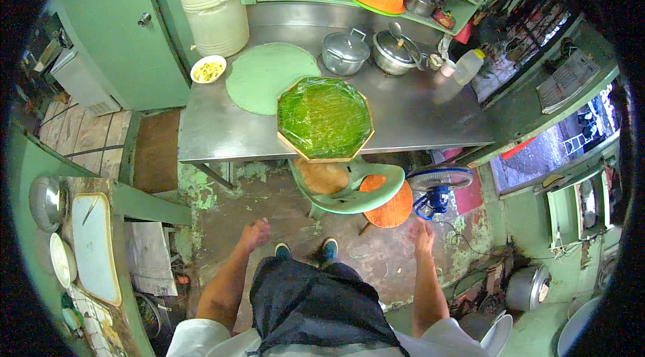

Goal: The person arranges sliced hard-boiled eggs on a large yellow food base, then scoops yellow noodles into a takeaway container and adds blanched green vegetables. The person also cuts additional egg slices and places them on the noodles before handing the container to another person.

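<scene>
My left hand hangs over the floor with nothing in it, its fingers loosely bent and apart. My right hand is held low on the other side, also holding nothing, closest to a blue electric fan. Ahead of me, an octagonal tray with a light wooden rim rests at the front edge of a steel table. Its green, leaf-like surface looks covered in clear plastic wrap. Neither hand touches the tray. Partly beneath it lies a round pale green mat.
A green plastic chair and an orange-topped stool stand between me and the table. On the table are a bowl of yellow food, a large jug, a pot and a lidded pan. A counter runs at left.
</scene>
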Action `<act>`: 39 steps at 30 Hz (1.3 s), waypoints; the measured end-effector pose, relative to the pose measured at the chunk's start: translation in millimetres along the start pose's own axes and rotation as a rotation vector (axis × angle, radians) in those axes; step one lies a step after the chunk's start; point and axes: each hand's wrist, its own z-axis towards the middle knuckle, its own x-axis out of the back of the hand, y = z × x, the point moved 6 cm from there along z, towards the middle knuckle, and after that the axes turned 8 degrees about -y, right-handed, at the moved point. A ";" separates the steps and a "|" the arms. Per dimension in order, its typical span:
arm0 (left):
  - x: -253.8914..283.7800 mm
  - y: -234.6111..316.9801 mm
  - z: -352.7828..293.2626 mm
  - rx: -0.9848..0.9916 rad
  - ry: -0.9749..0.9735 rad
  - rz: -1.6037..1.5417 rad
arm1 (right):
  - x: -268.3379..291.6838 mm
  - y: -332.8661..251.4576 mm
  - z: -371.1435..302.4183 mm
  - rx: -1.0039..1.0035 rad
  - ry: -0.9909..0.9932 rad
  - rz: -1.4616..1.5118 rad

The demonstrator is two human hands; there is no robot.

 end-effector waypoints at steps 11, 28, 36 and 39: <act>-98.5 189.0 56.9 -0.292 0.252 -0.040 | -186.5 -104.6 223.2 -0.006 -0.407 -0.235; -88.3 217.4 124.6 -0.434 0.564 0.045 | -270.6 -117.7 341.8 0.303 -0.731 -0.657; -99.4 106.8 -48.5 -0.292 0.831 -0.369 | -327.7 -127.4 220.7 0.391 -0.882 -0.689; -100.0 52.1 -122.0 -0.287 1.051 -0.374 | -368.7 -122.8 153.5 0.581 -1.066 -0.732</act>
